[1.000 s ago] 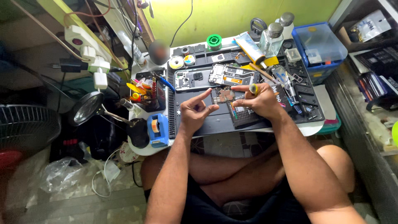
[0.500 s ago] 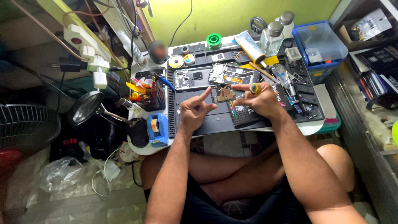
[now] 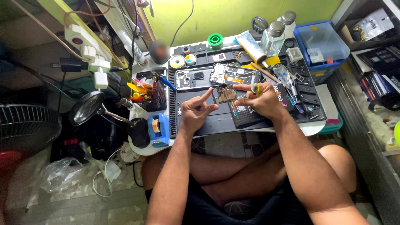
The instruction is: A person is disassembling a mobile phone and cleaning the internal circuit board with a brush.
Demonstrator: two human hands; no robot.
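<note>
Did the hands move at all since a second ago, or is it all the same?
Hardly at all. The left hand keeps its forefinger pointing toward the small circuit board, and the right hand keeps its forefinger stretched out just above that board. Nothing was picked up or let go. The opened phone frames and the dark work mat stayed put.

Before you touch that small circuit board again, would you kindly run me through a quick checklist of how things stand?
1. Circuit board lies flat on the dark work mat: ok.
2. Left hand free, index finger raised beside the board: ok.
3. Right hand free, index finger pointing at the board's edge: ok.
4. Opened phone frames lie behind the board, apart from it: ok.
5. Loose screws accounted for: cannot tell.
</note>
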